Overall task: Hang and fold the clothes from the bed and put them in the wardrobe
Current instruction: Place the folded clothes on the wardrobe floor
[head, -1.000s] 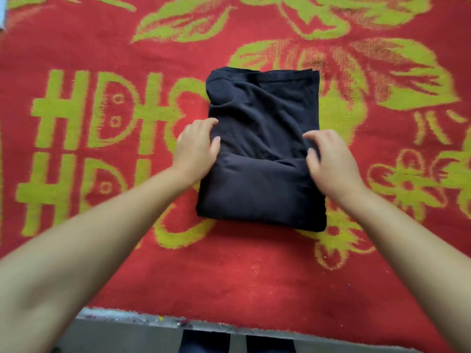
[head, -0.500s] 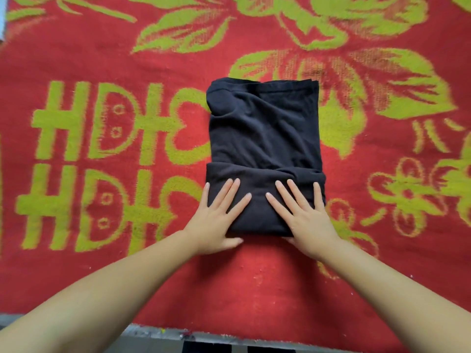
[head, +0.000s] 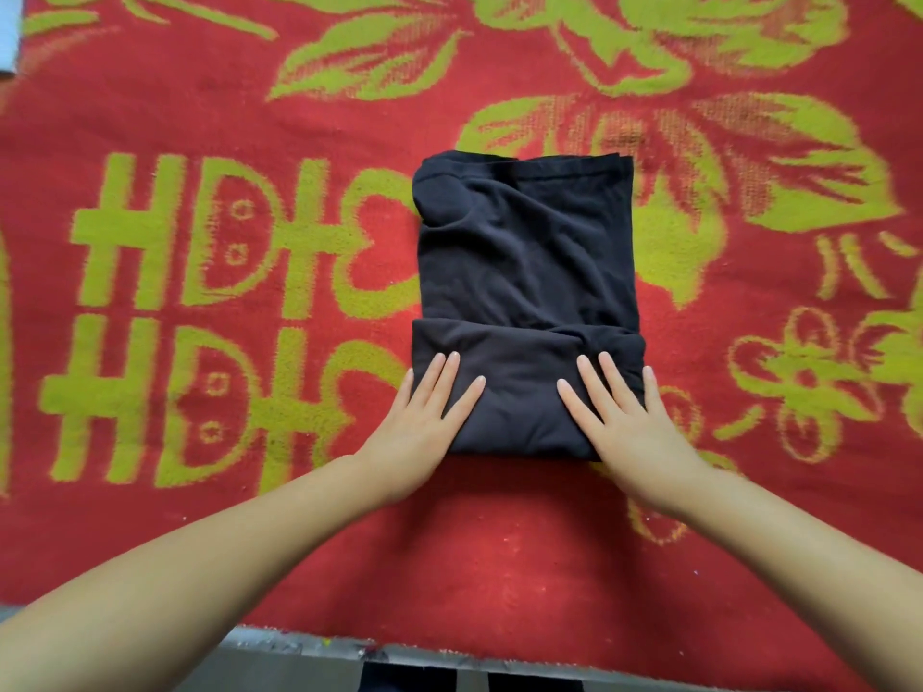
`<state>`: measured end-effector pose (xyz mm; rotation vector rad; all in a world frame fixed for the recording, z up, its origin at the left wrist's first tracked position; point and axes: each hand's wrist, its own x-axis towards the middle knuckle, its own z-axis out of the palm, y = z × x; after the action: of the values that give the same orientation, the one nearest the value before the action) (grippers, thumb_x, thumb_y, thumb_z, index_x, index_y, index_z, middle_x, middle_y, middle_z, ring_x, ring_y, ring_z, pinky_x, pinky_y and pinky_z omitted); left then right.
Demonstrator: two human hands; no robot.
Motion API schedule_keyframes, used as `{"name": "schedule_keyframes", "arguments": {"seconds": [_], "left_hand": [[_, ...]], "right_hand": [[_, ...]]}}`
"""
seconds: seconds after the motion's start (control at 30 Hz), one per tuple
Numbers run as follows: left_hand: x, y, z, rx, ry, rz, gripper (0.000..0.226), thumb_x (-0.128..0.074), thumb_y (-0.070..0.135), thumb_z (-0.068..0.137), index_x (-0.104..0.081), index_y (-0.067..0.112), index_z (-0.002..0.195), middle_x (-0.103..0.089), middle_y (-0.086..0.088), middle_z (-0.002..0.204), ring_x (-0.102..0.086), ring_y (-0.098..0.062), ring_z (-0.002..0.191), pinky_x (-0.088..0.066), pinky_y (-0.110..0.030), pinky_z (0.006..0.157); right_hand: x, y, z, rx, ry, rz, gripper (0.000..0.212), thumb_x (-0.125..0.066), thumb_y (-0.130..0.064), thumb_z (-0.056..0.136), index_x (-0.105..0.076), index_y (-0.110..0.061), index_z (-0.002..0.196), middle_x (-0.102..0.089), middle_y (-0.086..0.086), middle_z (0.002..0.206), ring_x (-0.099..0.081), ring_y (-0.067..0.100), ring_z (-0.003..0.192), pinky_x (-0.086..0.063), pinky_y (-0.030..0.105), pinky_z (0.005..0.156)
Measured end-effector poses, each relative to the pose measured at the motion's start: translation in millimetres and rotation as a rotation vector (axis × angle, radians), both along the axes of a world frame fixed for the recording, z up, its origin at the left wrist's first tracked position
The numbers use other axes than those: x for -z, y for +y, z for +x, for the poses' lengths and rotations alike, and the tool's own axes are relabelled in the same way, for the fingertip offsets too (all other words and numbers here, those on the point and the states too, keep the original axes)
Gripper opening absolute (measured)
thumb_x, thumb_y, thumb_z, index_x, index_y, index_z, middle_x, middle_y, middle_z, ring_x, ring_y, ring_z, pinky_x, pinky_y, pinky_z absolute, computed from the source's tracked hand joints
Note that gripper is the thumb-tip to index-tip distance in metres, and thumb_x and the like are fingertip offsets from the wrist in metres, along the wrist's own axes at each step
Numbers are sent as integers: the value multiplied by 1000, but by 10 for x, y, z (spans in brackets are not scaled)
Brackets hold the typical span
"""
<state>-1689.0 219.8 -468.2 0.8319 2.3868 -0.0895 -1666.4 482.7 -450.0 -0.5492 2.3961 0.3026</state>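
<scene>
A black garment (head: 524,272) lies folded into a rectangle on the bed, with a folded band across its near end. My left hand (head: 424,422) lies flat with straight fingers on the near left corner of the garment. My right hand (head: 624,422) presses flat on the near right corner, fingers spread. Neither hand grips the cloth.
The bed is covered by a red blanket (head: 249,117) with a yellow-green flower and letter pattern. The grey bed edge (head: 309,646) runs along the bottom of the view. A pale object (head: 7,32) shows at the top left corner.
Both hands left the sides of the garment and came down flat onto its near folded end. In the last half second they spread apart toward the near corners.
</scene>
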Motion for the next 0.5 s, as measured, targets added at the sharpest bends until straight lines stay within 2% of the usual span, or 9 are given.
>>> {"name": "schedule_keyframes", "arguments": {"seconds": [0.1,0.17,0.23,0.27,0.3,0.33,0.37,0.43,0.5], "left_hand": [[-237,37,17,65,-188,-80,97,-40,-9,79,26,16,146,23,-24,154,19,-35,144,0,-44,117],[-459,41,-97,29,-444,-51,94,-37,-7,80,18,21,150,11,-18,158,3,-30,147,-7,-33,118],[-631,38,-381,-64,-678,22,84,-37,-5,83,-5,27,153,-27,-7,153,-35,-23,136,-25,-11,106],[-706,31,-583,-121,-750,75,74,-38,-6,84,-26,27,149,-47,-4,135,-50,-20,117,-36,-7,92],[-770,15,-808,-189,-796,131,60,-40,-10,82,-49,20,133,-57,-4,113,-55,-19,100,-43,-12,80],[-797,-9,-1054,-262,-809,169,44,-41,-13,79,-59,12,109,-58,-6,93,-54,-19,85,-44,-21,69],[-807,-31,-1305,-331,-772,179,32,-43,-14,76,-59,7,93,-55,-7,81,-51,-19,77,-41,-25,64],[-777,-52,-1764,-449,-567,158,18,-48,-8,78,-58,5,84,-54,-7,76,-50,-19,73,-38,-29,65],[-666,-4,-2059,-584,-321,190,13,-50,-1,82,-60,8,85,-59,-7,81,-52,-22,76,-37,-30,65]], "right_hand": [[-311,42,-186,-48,-249,-7,88,-39,0,87,19,-21,150,23,13,157,21,34,144,-1,60,114],[-519,59,-366,-28,-489,-30,86,-35,2,84,9,-26,153,14,9,160,12,29,147,-6,54,117],[-704,111,-662,90,-706,-126,81,-36,3,82,-15,-30,153,-19,14,158,-22,31,145,-27,45,115],[-782,140,-846,181,-748,-211,75,-38,4,80,-33,-30,147,-44,17,145,-45,33,131,-43,44,104],[-833,175,-1043,257,-724,-290,65,-41,5,78,-50,-27,134,-61,16,125,-59,34,113,-51,43,90],[-846,217,-1255,305,-638,-344,53,-44,7,78,-59,-22,120,-66,14,111,-63,33,100,-52,41,82],[-827,264,-1466,335,-514,-370,42,-48,7,78,-61,-20,109,-66,12,105,-62,30,94,-49,37,78],[-729,328,-1839,413,-238,-386,34,-50,2,82,-61,-23,103,-64,5,106,-57,22,91,-43,30,75],[-529,337,-2057,583,23,-455,36,-46,1,84,-63,-17,111,-63,7,114,-56,24,99,-42,28,80]]}}
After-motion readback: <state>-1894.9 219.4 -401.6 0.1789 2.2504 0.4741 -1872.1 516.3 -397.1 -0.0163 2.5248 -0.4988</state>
